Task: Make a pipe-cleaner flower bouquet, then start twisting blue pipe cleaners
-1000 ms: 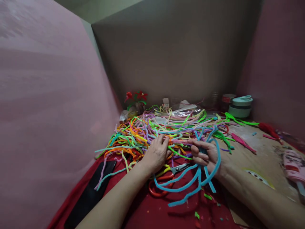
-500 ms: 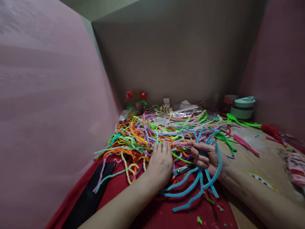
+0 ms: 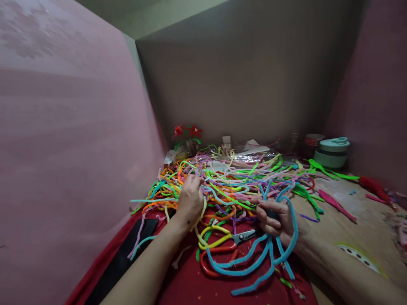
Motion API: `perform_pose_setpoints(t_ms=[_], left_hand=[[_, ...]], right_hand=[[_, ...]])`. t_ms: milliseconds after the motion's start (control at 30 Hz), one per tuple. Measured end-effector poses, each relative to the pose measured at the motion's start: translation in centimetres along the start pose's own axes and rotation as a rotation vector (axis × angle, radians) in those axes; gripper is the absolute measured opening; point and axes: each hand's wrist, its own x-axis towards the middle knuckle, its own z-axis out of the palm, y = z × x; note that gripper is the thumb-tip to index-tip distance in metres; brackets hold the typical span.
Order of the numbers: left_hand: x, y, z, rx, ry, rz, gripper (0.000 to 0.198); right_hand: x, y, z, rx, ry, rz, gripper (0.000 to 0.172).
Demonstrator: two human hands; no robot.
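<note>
My right hand (image 3: 276, 217) is closed around blue pipe cleaners (image 3: 296, 231), gathered in its fingers at a dark blue middle. Their short ends stick up above the hand, and long strands curve out below it. My left hand (image 3: 190, 198) is at the near left side of a tangled pile of many-coloured pipe cleaners (image 3: 229, 180). Its fingers are pinched together at the pile; what they grip is hidden. Between and below the hands, scissors (image 3: 242, 237) with one yellow and one red handle lie on a red cloth (image 3: 178, 284), partly under the blue strands.
A flat black object (image 3: 124, 258) lies at the left on the cloth. Red pipe-cleaner flowers (image 3: 194, 131) stand at the back left. A mint-green lidded container (image 3: 332, 159) is at the back right. Green, pink and red pieces (image 3: 337, 205) lie on the right of the table.
My left hand has moved left and slightly up, from lying with fingers stretched on the pile to a pinch. The scissors' handles are now uncovered. My right hand keeps its hold.
</note>
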Motion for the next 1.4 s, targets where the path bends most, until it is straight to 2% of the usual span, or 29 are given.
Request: perform_pose_setpoints(t_ms=[133, 233, 367, 533, 700, 933, 1067, 1100, 1167, 1233, 1300, 1400], left_hand=[[0.9, -2.4, 0.4, 0.068, -0.083, -0.077, 0.019], [1.1, -3.0, 0.8, 0.143, -0.136, -0.084, 0.022], [0.2, -1.4, 1.2, 0.257, -0.233, 0.024, 0.022], [-1.7, 1.3, 1.3, 0.415, -0.293, 0.134, 0.030], [-2.2, 1.6, 1.4, 0.501, -0.345, 0.204, 0.031], [-2.4, 1.7, 1.5, 0.547, -0.308, 0.205, 0.030], [-2.2, 2.8, 0.0, 0.546, -0.230, 0.187, 0.034], [-2.2, 3.4, -0.7, 0.512, -0.186, 0.208, 0.037], [-2.5, 4.8, -2.0, 0.298, -0.061, 0.298, 0.040], [-3.2, 6.7, -3.1, -0.054, -0.074, 0.326, 0.035], [-3.9, 8.6, -3.6, -0.470, -0.233, 0.156, 0.033], [-4.6, 11.1, -3.3, -1.052, -0.620, -0.128, 0.033]], right_hand=[[-0.1, -0.1, 0.4, 0.028, 0.032, 0.027, 0.009], [0.0, 0.1, 0.5, 0.036, 0.039, 0.029, 0.009], [0.1, 0.4, 0.2, 0.033, 0.022, 0.023, 0.010], [0.1, 0.4, 0.2, 0.044, -0.008, 0.040, 0.014], [-0.1, 0.2, 0.4, 0.042, -0.011, 0.043, 0.013], [-0.1, 0.0, 0.2, 0.046, -0.043, 0.000, 0.013], [-0.1, 0.0, 0.3, 0.054, -0.123, -0.021, 0.011], [-0.1, 0.0, 0.4, 0.068, -0.142, -0.018, 0.012], [-0.3, -0.1, 0.8, 0.107, -0.170, -0.009, 0.013], [-0.7, -0.3, 1.5, 0.142, -0.172, -0.008, 0.016], [-1.2, -0.6, 2.3, 0.157, -0.166, -0.033, 0.019], [-2.0, -0.9, 3.5, 0.144, -0.173, -0.103, 0.024]])
